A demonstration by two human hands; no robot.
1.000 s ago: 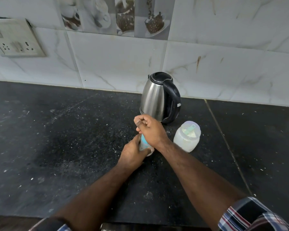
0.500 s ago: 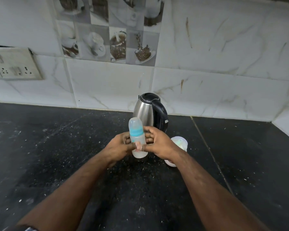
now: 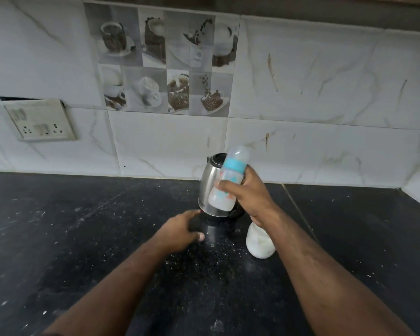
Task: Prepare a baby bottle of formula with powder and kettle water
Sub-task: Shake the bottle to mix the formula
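Clear plastic with a teal collar, the bottle (image 3: 228,180) is up in the air in front of the kettle (image 3: 210,190), tilted with its capped top leaning right, and I have my right hand (image 3: 249,194) wrapped round its lower body, thumb across the front. It looks light and stiff, milky at the bottom, so I judge it will slosh a little but not sag; the smooth wall could slip, and the best hold is where I have it, mid-body below the collar, leaving the cap free. My left hand (image 3: 180,230) hangs loose-fingered just above the counter (image 3: 70,238), holding nothing, near the kettle's base, though I cannot tell if a fingertip touches it. The powder jar (image 3: 260,243) stands just under my right wrist, partly hidden, so lowering that arm straight down risks knocking it. Open dark counter lies to the left and toward me, with the tiled wall (image 3: 325,93) close behind the kettle.
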